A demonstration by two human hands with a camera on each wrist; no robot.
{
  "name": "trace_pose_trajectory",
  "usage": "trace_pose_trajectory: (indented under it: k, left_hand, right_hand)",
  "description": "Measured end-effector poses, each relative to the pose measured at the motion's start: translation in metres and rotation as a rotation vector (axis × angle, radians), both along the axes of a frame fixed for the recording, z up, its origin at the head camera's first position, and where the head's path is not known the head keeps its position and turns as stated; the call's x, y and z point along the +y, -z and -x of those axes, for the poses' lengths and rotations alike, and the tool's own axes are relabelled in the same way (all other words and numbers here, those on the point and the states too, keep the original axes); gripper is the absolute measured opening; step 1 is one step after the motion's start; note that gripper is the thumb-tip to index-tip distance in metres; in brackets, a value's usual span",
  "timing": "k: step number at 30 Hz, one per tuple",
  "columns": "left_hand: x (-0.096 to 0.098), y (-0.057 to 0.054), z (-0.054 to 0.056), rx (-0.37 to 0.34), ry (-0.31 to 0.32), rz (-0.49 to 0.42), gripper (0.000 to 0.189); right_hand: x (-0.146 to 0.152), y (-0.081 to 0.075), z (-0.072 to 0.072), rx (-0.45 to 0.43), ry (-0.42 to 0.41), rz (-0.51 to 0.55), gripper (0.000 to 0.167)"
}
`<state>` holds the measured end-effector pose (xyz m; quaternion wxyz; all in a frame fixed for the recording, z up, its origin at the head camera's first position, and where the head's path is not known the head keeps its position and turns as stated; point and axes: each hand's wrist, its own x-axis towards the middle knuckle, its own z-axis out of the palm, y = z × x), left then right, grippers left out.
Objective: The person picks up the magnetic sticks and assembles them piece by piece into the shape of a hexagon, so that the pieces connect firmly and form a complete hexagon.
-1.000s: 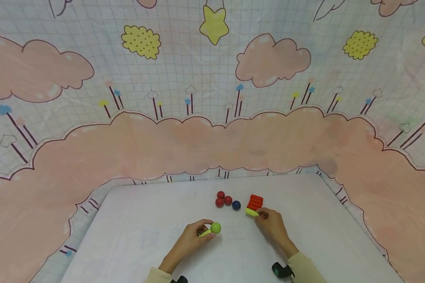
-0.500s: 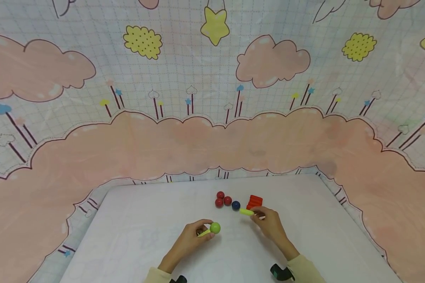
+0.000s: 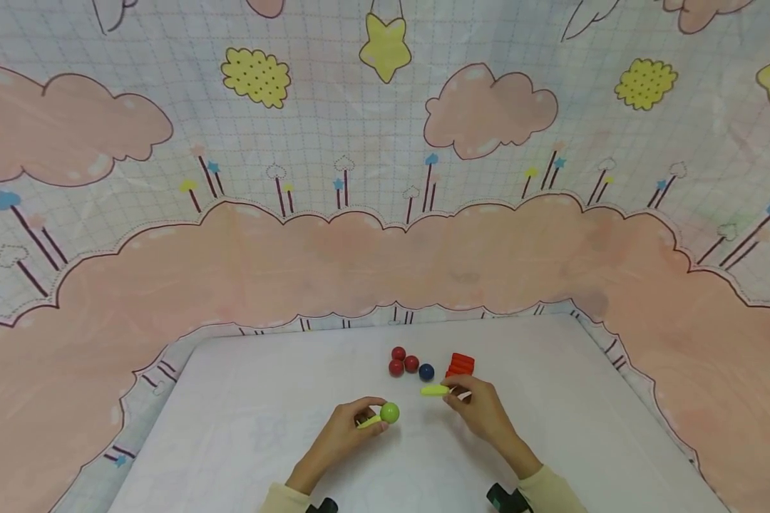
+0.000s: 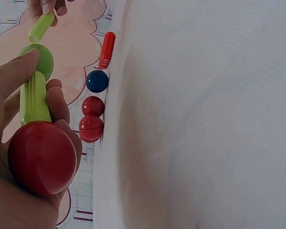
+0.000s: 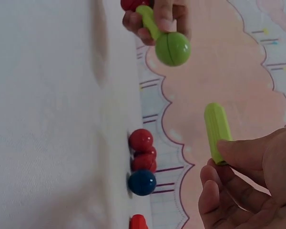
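I see a glossy, smooth green ball (image 5: pixel 172 48), a ridged yellow-green rod (image 4: pixel 35 99) that looks plastic, and a matt white tabletop (image 4: pixel 219 119).

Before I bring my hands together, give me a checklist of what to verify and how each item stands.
1. Left grip closed round its yellow-green rod: ok.
2. A ball at each end of that rod: ok, a red ball at one, a green ball at the other.
3. Right grip pinching the second rod near one end, far end free: ok.
4. Second rod fitted to the green ball: not ok, a gap remains.
5. Free end lined up with an opening in the green ball: cannot tell, no opening clearly shows.
6. Blue ball on the table, apart from both hands: ok.
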<state>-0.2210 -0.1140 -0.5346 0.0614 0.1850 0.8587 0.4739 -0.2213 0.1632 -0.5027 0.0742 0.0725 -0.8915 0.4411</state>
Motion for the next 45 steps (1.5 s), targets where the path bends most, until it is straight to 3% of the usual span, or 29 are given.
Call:
trace_pose_trajectory:
  k: [8, 18, 30, 38, 45]
  left_hand:
    - [-0.002, 0.001, 0.0, 0.0, 0.015, 0.026, 0.041]
    - [-0.001, -0.003, 0.0, 0.002, 0.026, 0.049, 0.038]
    - [0.002, -0.004, 0.0, 0.023, 0.045, 0.061, 0.038]
    - [0.001, -0.002, 0.0, -0.008, 0.048, 0.08, 0.037]
    - [0.002, 0.003, 0.001, 0.035, 0.095, 0.121, 0.042]
  right_hand:
    - [-0.007, -0.002, -0.006, 0.02, -0.095, -0.018, 0.023]
    - [-0.011, -0.004, -0.008, 0.04, -0.154, -0.035, 0.022]
    - [-0.019, 0.001, -0.008, 0.059, -0.21, -0.096, 0.022]
    - [-0.024, 0.005, -0.01, 0.058, -0.222, -0.096, 0.023]
    - [-0.033, 0.011, -0.01, 0.025, -0.236, -0.084, 0.022]
